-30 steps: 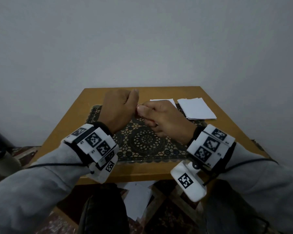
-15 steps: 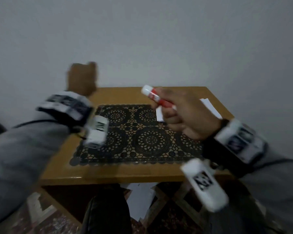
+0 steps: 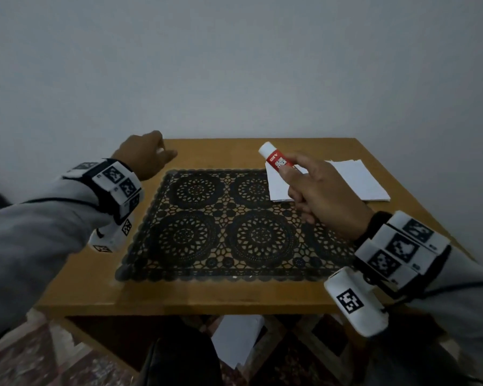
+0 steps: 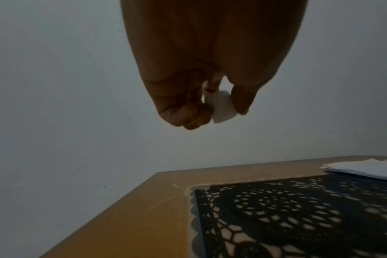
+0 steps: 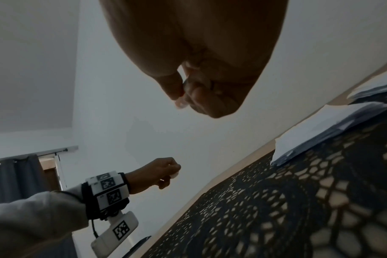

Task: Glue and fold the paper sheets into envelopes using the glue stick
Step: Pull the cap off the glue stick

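Observation:
My right hand (image 3: 290,175) grips a red and white glue stick (image 3: 275,159) above the far right of the black lace mat (image 3: 221,232), its white end pointing up and left. Only the stick's tip (image 5: 181,104) shows in the right wrist view. My left hand (image 3: 162,153) hovers over the table's far left corner and pinches the white cap (image 4: 222,108) between thumb and fingers; the cap (image 3: 160,149) barely shows from the head. A white paper piece (image 3: 276,189) lies on the mat under the right hand, beside a stack of white sheets (image 3: 357,181).
The wooden table (image 3: 207,299) stands against a plain wall, with the lace mat covering its middle. More white paper (image 3: 237,341) lies on the floor under the table's front edge. My knees are below the front edge.
The hands were together at the mat's far middle on the glue stick. They have pulled apart: the left went to the far left corner with the cap, the right stayed right with the stick.

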The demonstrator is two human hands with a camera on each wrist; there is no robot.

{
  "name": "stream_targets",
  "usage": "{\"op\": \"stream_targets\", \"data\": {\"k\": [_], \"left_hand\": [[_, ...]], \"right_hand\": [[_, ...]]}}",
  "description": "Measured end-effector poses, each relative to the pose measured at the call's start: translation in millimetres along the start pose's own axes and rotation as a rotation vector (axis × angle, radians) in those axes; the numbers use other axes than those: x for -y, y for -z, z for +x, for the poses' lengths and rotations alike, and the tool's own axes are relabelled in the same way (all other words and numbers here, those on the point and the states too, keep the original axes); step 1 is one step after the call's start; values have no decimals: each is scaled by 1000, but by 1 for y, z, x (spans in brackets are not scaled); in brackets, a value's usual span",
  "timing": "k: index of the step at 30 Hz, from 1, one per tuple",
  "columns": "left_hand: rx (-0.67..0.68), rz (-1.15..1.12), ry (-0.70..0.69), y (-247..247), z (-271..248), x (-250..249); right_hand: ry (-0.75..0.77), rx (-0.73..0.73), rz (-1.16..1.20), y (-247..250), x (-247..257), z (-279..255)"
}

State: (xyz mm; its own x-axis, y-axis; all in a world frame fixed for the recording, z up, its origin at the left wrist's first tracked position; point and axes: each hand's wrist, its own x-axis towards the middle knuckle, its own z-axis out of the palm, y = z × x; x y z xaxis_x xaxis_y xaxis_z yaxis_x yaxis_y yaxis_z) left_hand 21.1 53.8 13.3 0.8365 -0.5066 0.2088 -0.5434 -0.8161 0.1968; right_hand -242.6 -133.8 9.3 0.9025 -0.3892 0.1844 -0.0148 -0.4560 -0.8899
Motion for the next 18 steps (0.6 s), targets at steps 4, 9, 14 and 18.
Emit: {"op": "stream_targets", "data": {"k": [4, 9, 14, 18], "left_hand": [[69, 84, -18, -15, 31, 7], [83, 100, -58, -40, 61, 17], [98, 85, -71, -53, 83, 17], [121, 121, -97, -56, 98, 14]], "right_hand": [[-55, 4, 122, 6, -6, 20], [7, 27, 123, 11, -15, 31], [63, 74, 145, 9, -24, 37], [83, 102, 163, 5, -24, 42]]}}
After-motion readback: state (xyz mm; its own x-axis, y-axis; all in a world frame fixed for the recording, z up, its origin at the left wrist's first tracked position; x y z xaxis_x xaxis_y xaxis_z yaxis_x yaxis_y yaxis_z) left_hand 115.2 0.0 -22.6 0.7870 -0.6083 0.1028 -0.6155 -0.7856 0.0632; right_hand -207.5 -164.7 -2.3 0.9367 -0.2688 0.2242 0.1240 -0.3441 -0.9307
